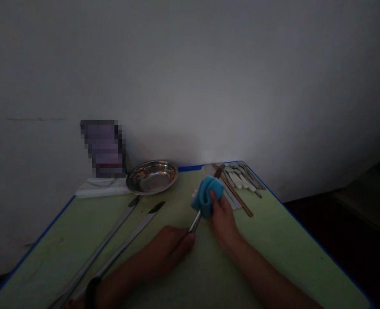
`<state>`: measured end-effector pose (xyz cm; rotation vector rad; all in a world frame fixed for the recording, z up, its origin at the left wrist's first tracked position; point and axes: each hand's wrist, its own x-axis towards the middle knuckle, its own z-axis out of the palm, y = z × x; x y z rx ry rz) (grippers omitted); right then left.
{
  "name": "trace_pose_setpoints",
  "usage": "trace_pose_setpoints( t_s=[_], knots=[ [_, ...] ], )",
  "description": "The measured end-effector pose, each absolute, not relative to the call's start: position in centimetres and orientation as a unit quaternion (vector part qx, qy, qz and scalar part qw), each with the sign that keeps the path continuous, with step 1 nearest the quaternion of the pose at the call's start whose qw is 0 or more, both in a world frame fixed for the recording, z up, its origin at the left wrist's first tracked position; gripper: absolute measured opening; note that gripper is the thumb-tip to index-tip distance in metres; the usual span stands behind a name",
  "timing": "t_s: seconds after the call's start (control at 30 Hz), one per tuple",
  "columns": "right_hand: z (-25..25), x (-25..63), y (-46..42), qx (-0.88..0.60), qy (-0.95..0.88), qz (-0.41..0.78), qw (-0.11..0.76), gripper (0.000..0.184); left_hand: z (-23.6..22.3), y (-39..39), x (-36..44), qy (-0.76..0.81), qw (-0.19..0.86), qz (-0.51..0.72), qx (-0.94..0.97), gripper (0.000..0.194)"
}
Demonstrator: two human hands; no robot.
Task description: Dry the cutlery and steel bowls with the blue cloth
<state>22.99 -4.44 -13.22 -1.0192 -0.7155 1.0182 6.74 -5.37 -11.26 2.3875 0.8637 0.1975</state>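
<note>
My left hand (169,249) is closed round the handle end of a long metal utensil (195,222) that slants up to the right, its dark tip (219,171) showing past the cloth. My right hand (222,219) grips a blue cloth (207,195) wrapped around the utensil's shaft. Both hands rest low over the green table (273,240).
A steel bowl (152,176) stands at the back by the wall, beside a folded white cloth (101,187) and a blurred-out object (104,148). Long metal tongs (113,244) lie at the left. Several spoons, knives and chopsticks (241,182) lie at the back right.
</note>
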Motion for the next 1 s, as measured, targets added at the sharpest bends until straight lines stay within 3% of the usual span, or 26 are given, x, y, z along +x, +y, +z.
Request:
trace_pose_setpoints(
  t_s=[0.1,0.27,0.43,0.63,0.8,1.0],
  knots=[
    [-13.1,20.8,-5.9,-0.476,-0.396,0.475,0.625,0.027,-11.6,-5.1,6.9,0.341,0.329,0.101,0.875,0.042],
    [-12.8,20.9,-6.0,-0.471,-0.444,0.459,0.609,0.026,-11.5,-5.0,7.0,0.343,0.353,0.104,0.864,0.040],
    [-12.0,24.1,-3.5,-0.426,-0.355,0.453,0.698,0.027,-11.0,-5.2,6.7,0.331,0.332,0.067,0.881,0.043],
    [-10.4,27.6,-2.3,-0.392,-0.236,0.402,0.793,0.026,-11.3,-4.9,6.3,0.297,0.377,0.045,0.876,0.044],
    [-11.4,27.7,-2.3,-0.413,-0.245,0.372,0.794,0.026,-11.0,-5.1,6.2,0.286,0.445,0.058,0.847,0.046],
    [-13.1,25.4,-2.9,-0.470,-0.288,0.394,0.735,0.033,-11.0,-5.3,6.4,0.372,0.428,0.138,0.812,0.038]
  ],
)
